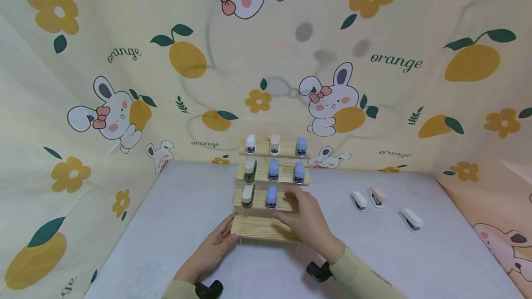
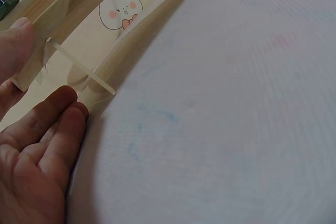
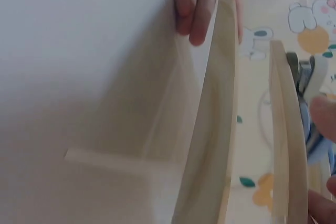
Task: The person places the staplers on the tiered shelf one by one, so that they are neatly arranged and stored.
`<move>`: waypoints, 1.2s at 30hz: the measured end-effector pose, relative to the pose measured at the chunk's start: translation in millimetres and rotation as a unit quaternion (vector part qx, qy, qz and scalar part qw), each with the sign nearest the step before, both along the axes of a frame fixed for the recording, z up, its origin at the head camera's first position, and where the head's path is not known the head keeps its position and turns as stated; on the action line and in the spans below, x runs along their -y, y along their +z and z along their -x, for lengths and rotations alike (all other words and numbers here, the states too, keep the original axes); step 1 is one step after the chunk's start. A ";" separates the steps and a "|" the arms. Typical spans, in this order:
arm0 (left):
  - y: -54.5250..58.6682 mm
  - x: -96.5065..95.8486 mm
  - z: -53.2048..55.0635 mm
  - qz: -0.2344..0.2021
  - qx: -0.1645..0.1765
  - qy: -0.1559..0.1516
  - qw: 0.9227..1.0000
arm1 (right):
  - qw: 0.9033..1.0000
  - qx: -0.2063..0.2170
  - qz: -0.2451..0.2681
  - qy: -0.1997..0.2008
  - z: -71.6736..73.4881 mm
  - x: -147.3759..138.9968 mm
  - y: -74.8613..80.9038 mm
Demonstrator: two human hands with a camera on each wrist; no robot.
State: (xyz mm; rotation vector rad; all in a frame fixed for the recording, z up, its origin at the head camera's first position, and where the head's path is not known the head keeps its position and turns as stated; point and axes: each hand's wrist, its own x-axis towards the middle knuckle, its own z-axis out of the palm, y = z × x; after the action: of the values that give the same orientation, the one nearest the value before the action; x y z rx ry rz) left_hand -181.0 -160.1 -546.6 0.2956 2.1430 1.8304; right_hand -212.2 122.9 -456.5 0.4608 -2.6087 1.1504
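A wooden tiered display stand (image 1: 266,227) bears rows of small staplers, among them a white stapler (image 1: 250,144), a pink stapler (image 1: 275,144) and a blue stapler (image 1: 271,197). My left hand (image 1: 214,243) holds the left end of the lowest tier, thumb on the board's edge; in the left wrist view its other fingers (image 2: 63,129) lie below the board. Over the right end of the second-lowest tier, my right hand (image 1: 309,220) has thumb and index finger apart. It hides that part of the tier, and I cannot tell whether it holds a stapler.
On the table (image 1: 166,211), right of the stand, lie a small white stapler (image 1: 358,201), a pink and white stapler (image 1: 377,196) and a larger white stapler (image 1: 411,220). A patterned cloth (image 1: 257,59) hangs behind the table and along its sides.
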 end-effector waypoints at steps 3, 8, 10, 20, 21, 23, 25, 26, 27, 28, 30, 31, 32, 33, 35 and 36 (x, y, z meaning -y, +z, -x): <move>0.5 0.0 0.2 0.001 0.002 0.002 1.000 | 1.000 -0.001 -0.007 0.009 -4.3 -15.6 0.9; -0.6 0.9 0.6 -0.002 0.003 0.001 1.000 | 1.000 0.006 -0.026 -0.002 -7.0 -43.2 -0.5; -1.5 1.4 0.6 -0.003 0.002 0.000 1.000 | 1.000 0.004 -0.029 -0.011 -7.2 -54.0 -0.8; -0.6 1.3 -0.3 -0.003 0.000 0.000 1.000 | 0.998 0.018 -0.016 -0.055 1.9 -104.5 -9.1; -0.3 1.1 -0.3 -0.003 0.000 0.000 1.000 | 0.998 0.018 -0.016 -0.061 3.8 -109.4 -11.3; 0.1 0.7 -0.4 0.000 0.000 0.001 1.000 | 0.997 0.020 -0.012 -0.069 7.8 -118.6 -15.7; 0.1 0.3 -0.3 0.004 0.001 0.002 1.000 | 0.996 0.028 -0.006 -0.079 11.1 -126.6 -19.5; 0.0 0.2 -0.3 0.006 0.003 0.003 1.000 | 0.996 0.032 -0.004 -0.083 12.5 -130.3 -21.0; -0.1 -0.1 -0.1 0.008 0.002 0.003 1.000 | 0.995 0.035 -0.003 -0.088 14.0 -133.9 -22.6; -0.3 -0.3 -0.1 0.011 0.004 0.003 1.000 | 0.995 0.039 -0.002 -0.091 15.1 -137.0 -23.6; -0.4 -0.6 0.1 0.014 0.004 0.003 1.000 | 0.994 0.045 -0.003 -0.099 16.9 -142.8 -25.2; -0.3 -0.6 0.2 0.014 0.005 0.003 1.000 | 0.994 0.046 -0.004 -0.103 17.8 -145.7 -26.0; -0.3 -0.7 0.2 0.014 0.006 0.004 1.000 | 0.994 0.046 -0.005 -0.103 18.6 -148.6 -26.9; -0.3 -0.8 0.2 0.015 0.006 0.004 1.000 | 0.993 0.047 -0.004 -0.105 19.4 -151.4 -27.6; -0.2 -1.0 0.1 0.013 0.008 0.004 1.000 | 0.993 0.053 -0.002 -0.108 21.0 -156.5 -28.9; 0.0 -1.1 0.0 0.011 0.010 0.004 1.000 | 0.992 0.058 -0.002 -0.108 21.9 -159.2 -29.6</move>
State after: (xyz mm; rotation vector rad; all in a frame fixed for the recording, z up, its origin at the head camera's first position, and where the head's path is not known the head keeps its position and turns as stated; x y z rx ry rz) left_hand -180.9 -159.0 -546.6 0.2624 2.1538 1.8047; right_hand -234.2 282.1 -486.0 0.1089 -2.6794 1.1298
